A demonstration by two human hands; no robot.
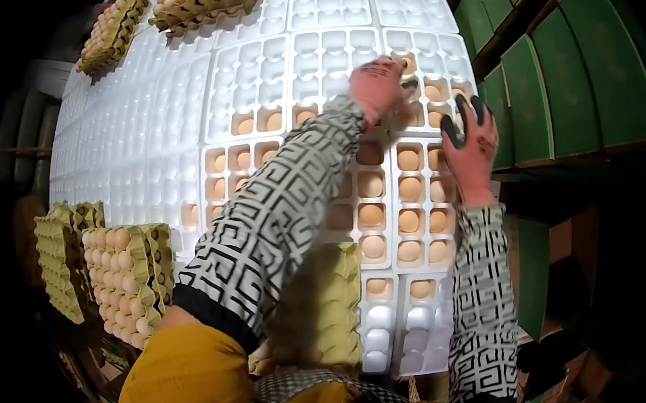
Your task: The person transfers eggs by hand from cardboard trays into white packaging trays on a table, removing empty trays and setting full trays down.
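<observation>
Currently, left hand [374, 89] curls over a right-side egg tray [433, 49]; right hand [472, 148] half-open at its right edge; both grips unclear.

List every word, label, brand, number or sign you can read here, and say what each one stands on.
Readable text: none.
Left glove: dark mark on the back, too small and blurred to read.
Right glove: similar dark mark, also unreadable.
White trays and green panels: no lettering I can make out.
</observation>
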